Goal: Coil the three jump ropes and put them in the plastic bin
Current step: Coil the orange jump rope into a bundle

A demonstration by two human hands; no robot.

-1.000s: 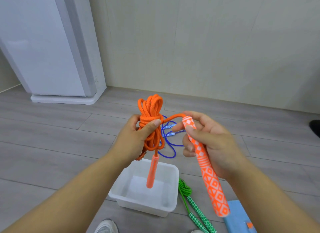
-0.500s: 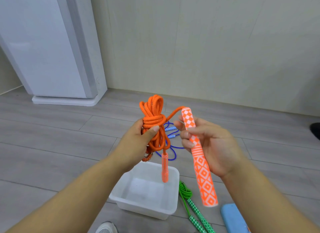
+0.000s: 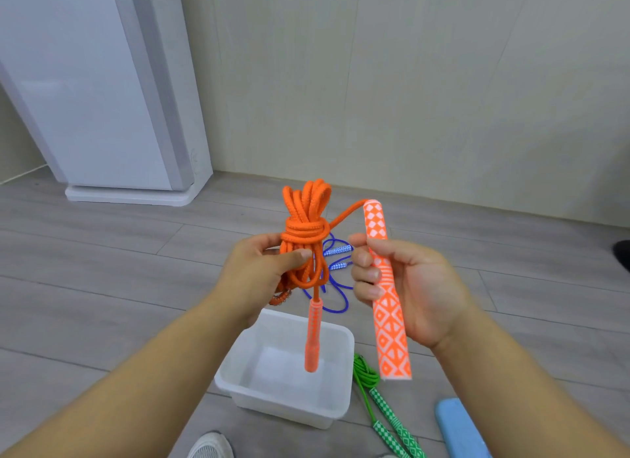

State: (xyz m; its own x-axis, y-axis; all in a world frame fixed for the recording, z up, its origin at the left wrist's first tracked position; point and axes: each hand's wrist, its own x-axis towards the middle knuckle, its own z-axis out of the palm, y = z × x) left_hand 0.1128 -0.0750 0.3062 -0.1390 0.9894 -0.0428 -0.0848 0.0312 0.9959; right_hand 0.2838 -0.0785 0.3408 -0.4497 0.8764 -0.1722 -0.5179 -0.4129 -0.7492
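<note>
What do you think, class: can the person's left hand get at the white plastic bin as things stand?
Probably yes. The lidless white plastic bin sits just below the left hand, with only the plain orange handle dangling between. Its grip holds the coiled orange jump rope, so it would arrive full.

The left hand point(image 3: 259, 273) grips the orange rope coil point(image 3: 305, 218), the right hand point(image 3: 416, 287) curls fingers point(image 3: 364, 274) round its handle point(image 3: 392, 338).

orange rope point(image 3: 304, 232), diamond-patterned handle point(image 3: 385, 287)
</note>
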